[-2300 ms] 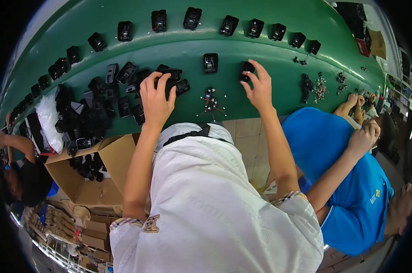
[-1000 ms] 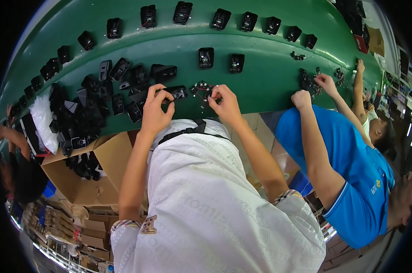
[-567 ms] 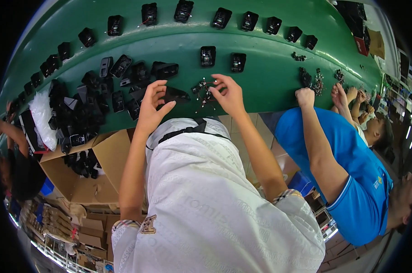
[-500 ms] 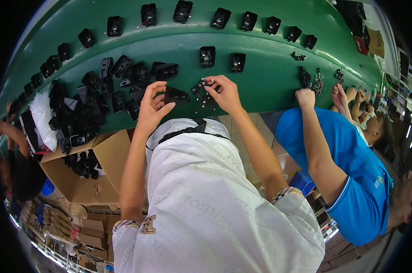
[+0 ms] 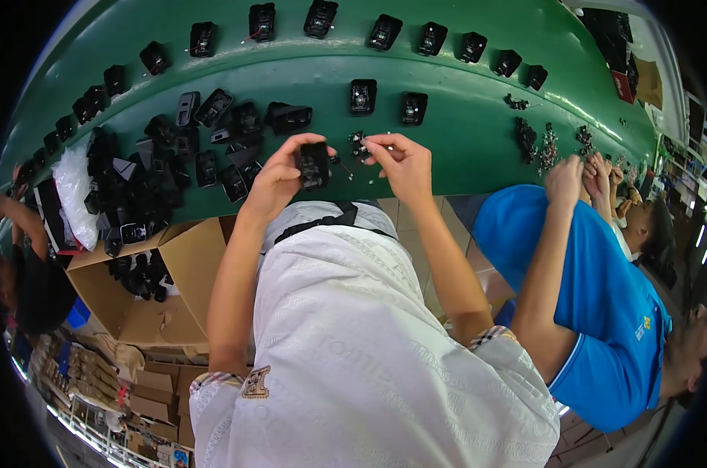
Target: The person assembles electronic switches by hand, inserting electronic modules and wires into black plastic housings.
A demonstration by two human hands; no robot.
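My left hand (image 5: 278, 178) is closed around a black plastic housing (image 5: 314, 167), held upright above the table's near edge. Its open, hollow side faces me. To the right, my right hand (image 5: 405, 165) pinches at a small cluster of wired electronic parts (image 5: 359, 147) with thumb and forefinger. Some loose leads with white connectors (image 5: 349, 173) lie below the cluster, between the hands. Two more black housings with parts inside, a left one (image 5: 363, 97) and a right one (image 5: 413, 108), stand just beyond my hands.
A long row of black housings (image 5: 261, 23) runs along the green table's (image 5: 463, 101) far side. Left is a heap of black housings (image 5: 154, 168) beside a clear plastic bag (image 5: 74, 191); below it, an open cardboard box (image 5: 190, 265). Right, a co-worker in blue (image 5: 595, 288) sits near wire bundles (image 5: 547, 148).
My left hand has turned the housing upright, hollow side toward me. My right hand has shifted slightly right. The co-worker's near hand has moved right, away from the wire bundles.
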